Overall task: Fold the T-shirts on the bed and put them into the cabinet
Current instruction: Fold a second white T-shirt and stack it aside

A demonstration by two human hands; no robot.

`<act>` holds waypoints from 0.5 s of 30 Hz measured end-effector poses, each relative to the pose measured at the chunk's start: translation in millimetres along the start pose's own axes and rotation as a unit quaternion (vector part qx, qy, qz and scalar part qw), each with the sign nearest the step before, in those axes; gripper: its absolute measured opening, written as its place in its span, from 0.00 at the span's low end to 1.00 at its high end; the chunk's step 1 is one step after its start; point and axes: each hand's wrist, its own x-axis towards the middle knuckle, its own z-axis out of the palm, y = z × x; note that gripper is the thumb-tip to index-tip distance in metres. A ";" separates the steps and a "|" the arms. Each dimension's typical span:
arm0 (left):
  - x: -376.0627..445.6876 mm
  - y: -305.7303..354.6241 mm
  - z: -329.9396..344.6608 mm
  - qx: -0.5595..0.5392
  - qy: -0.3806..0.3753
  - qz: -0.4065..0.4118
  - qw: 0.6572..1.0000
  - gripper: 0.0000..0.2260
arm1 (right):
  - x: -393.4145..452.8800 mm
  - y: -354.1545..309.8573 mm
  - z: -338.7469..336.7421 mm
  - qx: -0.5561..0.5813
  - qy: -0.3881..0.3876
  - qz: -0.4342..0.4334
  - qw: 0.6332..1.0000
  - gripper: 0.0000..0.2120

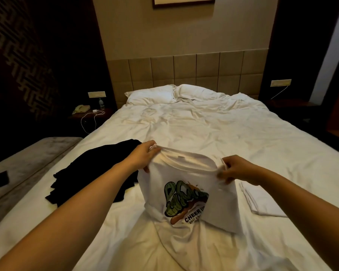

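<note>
Now both hands grip the white T-shirt point(186, 184) by its shoulders — left hand point(145, 155), right hand point(235, 169) — above the bed point(204, 130), beside a black T-shirt point(98, 173).

Two pillows point(164, 94) at headboard point(184, 69); phone point(81, 109), possibly bottle point(100, 103), on nightstand.

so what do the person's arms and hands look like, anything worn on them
Both arms are bare along all of their visible length: no sleeve shows on either. The left hand and right hand wear no gloves, and no watch, bracelet or ring is visible on either. No markings show in this dim light.
</note>
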 end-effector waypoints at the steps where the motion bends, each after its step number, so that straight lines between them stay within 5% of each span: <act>1: 0.8 -1.3 2.8 0.001 -0.012 0.004 1.000 0.12 | 2.7 0.4 2.5 -0.001 0.040 0.007 0.999 0.13; 3: 1.6 -2.2 6.3 0.014 -0.060 0.004 0.998 0.14 | 6.6 -0.5 3.8 0.033 0.088 0.023 0.995 0.06; 7: 5.9 -6.8 0.1 0.005 -0.172 -0.032 0.985 0.12 | 10.5 -2.7 -5.8 0.207 0.072 0.062 0.974 0.15; 12: 24.4 -16.5 1.5 0.034 -0.100 -0.094 0.990 0.14 | 21.0 -4.0 -10.2 0.158 0.085 0.047 0.983 0.21; 15: 30.4 -20.4 13.6 -0.120 -0.085 -0.142 0.979 0.16 | 33.9 -2.2 -10.2 0.140 0.103 0.068 0.982 0.22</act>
